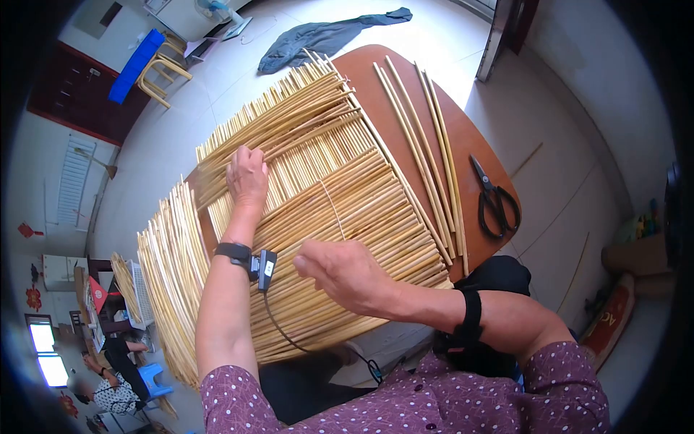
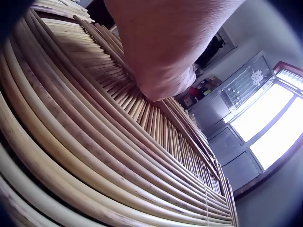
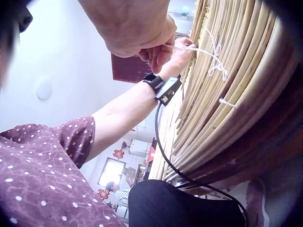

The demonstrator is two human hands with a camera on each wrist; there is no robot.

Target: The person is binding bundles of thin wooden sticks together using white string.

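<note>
A mat of pale stalks [image 1: 361, 210] lies across the table, with more stalks [image 1: 282, 123] laid over its far part. My left hand [image 1: 248, 177] has its fingers curled round stalks at the edge of that upper layer; in the left wrist view the hand [image 2: 161, 56] hides its own fingertips. Above the near part of the mat is my right hand [image 1: 347, 271], fingers curled. The right wrist view shows this hand [image 3: 137, 33] pinching a thin white string [image 3: 201, 50] that runs to the stalks [image 3: 236, 61]. The string [image 1: 332, 202] crosses the mat in the head view.
Several loose stalks [image 1: 416, 137] and black-handled scissors [image 1: 495, 199] lie on the brown table [image 1: 473, 145] at the right. A dark garment [image 1: 318, 42] is on the floor beyond. At the lower left, another person [image 1: 116, 394] sits near a blue stool [image 1: 153, 380].
</note>
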